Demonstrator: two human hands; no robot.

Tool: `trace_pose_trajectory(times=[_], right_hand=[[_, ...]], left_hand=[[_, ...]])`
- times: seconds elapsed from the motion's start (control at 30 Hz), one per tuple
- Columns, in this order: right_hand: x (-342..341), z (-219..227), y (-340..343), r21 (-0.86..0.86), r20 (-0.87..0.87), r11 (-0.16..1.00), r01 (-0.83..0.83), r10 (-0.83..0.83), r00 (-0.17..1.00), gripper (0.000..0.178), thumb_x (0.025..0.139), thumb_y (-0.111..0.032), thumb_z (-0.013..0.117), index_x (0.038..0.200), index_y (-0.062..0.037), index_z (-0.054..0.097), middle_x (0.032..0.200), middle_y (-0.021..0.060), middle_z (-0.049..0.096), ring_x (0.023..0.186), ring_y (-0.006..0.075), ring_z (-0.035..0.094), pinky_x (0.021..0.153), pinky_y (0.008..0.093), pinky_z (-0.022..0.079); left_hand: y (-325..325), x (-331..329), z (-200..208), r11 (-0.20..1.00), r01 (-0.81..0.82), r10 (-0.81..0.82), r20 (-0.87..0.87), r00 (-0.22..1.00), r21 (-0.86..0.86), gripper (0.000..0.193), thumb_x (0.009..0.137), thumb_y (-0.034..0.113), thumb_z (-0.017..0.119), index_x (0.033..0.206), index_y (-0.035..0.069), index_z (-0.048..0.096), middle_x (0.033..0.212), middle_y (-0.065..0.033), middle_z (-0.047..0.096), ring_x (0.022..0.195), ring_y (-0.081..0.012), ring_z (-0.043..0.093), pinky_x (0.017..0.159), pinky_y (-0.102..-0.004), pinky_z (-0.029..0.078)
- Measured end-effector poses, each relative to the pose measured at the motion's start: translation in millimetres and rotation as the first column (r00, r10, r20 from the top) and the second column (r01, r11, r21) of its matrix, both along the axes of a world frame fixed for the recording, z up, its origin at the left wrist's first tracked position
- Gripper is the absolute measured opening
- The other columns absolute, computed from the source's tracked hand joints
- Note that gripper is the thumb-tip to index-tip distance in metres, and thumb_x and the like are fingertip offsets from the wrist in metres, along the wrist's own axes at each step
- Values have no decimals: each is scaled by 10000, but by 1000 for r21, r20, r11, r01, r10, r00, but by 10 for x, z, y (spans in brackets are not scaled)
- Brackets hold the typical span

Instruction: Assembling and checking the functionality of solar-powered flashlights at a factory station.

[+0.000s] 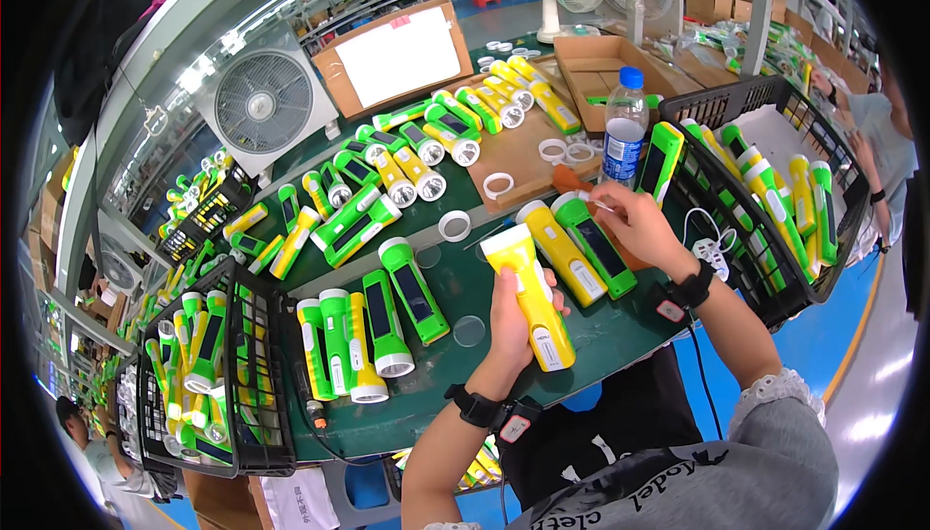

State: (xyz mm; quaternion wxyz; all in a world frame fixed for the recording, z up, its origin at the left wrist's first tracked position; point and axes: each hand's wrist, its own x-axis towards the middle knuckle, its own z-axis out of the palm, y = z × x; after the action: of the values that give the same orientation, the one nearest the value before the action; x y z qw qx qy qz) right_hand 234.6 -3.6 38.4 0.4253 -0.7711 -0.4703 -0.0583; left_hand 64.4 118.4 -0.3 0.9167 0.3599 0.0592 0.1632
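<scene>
My left hand (515, 322) is wrapped round a yellow flashlight (539, 309) with a white head, its head tilted up and away from me. My right hand (635, 225) is closed in a pinch over the table to the right. A small whitish thing shows at its fingertips, too small to name. Under and beside that hand lie a green flashlight with a dark panel (599, 251) and a yellow flashlight (562, 254). An orange-brown piece (570, 179) sits just beyond them. Left of my left hand, several green and yellow flashlights (387, 322) lie in a row.
Black crates of flashlights stand left (266, 375) and right (823, 283). A water bottle (625, 133) stands before a cardboard box (610, 60). Farther back lie many flashlights (407, 167), white rings (499, 185) and a clear disc (469, 330). A screwdriver-like tool (312, 389) lies left.
</scene>
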Motion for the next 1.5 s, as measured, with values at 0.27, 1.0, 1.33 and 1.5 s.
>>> trace_pose_trajectory(times=[0.27,1.0,1.33,1.5], right_hand=[[-618,349,-64,58,-95,960,-275,280,955,163,766,-55,618,925,-75,647,793,89,651,716,200,638,595,252,472],[-786,356,-130,34,517,976,-213,165,840,196,693,-89,615,889,-100,611,643,15,596,547,186,589,463,296,440],[-800,521,-201,-198,605,979,-43,157,781,127,677,-121,580,776,-53,541,596,42,531,552,198,579,468,313,430],[-746,426,-159,-188,577,979,-84,179,797,125,661,-111,576,765,-53,540,616,39,549,572,204,587,476,316,435]], left_hand=[[-25,-12,48,970,-105,127,-90,988,220,298,932,337,329,1111,99,347,908,-75,516,709,-182,539,669,-364,462],[15,-5,-63,862,-75,88,-1,996,502,684,790,73,592,1343,38,191,1048,-90,497,880,-153,539,744,-277,463],[-45,-26,37,864,-52,44,27,999,500,629,819,75,556,1343,35,208,1097,-93,496,910,-174,546,761,-304,480],[-93,-30,81,866,-28,47,-27,999,499,619,828,108,523,1346,96,185,1000,-106,518,683,-178,576,605,-291,490]])
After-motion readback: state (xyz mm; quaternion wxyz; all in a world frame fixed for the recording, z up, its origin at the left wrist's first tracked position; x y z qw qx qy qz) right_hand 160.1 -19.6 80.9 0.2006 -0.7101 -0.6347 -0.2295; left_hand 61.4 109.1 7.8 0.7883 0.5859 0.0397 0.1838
